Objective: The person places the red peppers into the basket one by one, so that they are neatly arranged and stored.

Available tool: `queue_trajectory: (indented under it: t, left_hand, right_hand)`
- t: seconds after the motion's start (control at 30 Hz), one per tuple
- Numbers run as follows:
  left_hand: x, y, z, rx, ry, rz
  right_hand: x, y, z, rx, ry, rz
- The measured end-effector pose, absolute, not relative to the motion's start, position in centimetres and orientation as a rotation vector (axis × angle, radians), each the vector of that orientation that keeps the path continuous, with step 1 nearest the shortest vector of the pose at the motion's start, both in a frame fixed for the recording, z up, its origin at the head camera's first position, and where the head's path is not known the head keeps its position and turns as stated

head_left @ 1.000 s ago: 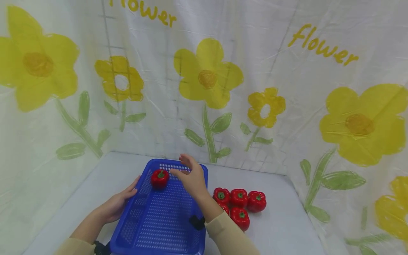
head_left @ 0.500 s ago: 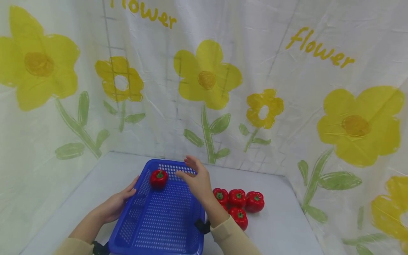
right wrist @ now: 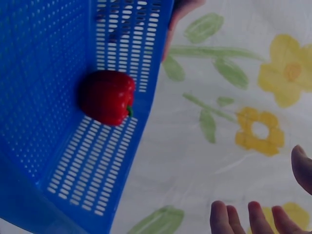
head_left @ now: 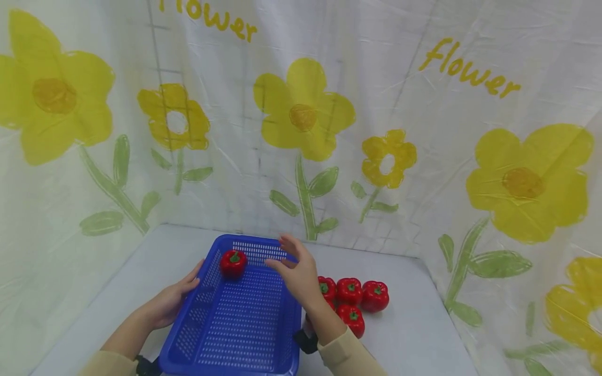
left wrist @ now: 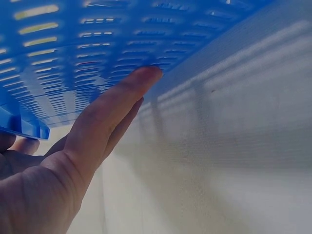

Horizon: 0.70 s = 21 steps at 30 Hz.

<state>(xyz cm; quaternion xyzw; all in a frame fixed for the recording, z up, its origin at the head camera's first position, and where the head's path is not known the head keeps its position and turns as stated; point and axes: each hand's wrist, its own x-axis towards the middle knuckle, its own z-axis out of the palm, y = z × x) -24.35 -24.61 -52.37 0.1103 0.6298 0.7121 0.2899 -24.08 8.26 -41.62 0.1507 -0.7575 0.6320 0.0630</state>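
A blue perforated plastic basket has one red bell pepper in its far left corner. My left hand rests against the outside of the left wall. In the left wrist view, its straight fingers touch the slotted side. Over the basket's right rim hovers my right hand, fingers spread and slightly bent, holding nothing. Only fingertips and a thumb of it show in the right wrist view. Several more red bell peppers stand grouped right of the basket, partly hidden behind the right forearm.
The white table extends right of the peppers and to the left of the basket. Behind it hangs a white curtain painted with yellow flowers. Dark wrist straps sit at both wrists.
My right hand has drawn away from the bell pepper in the basket, moving right toward the right rim. My left hand stays against the basket, and the peppers keep their places.
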Motion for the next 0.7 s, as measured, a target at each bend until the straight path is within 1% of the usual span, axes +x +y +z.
queue_trajectory:
  t: [0.13,0.23,0.47,0.7]
  left_hand:
    - [-24.3,-24.8,-52.5,0.308,1.667,1.899]
    - [-24.2,-24.9,-52.7,0.308,1.665,1.898]
    - [-24.4,-24.8,-52.7,0.298,1.679,1.890]
    - [-24.5,-24.7,-52.6,0.286,1.691,1.885]
  right_hand:
    - [-22.8,8.3,-40.3,0.453,-2.309,1.898]
    - [-22.3,8.4,-40.2,0.459,-2.304,1.904]
    - [-23.6,9.4,-43.6,0.500,-2.286,1.844]
    - [-22.8,10.4,-43.8,0.484,-2.285,1.851]
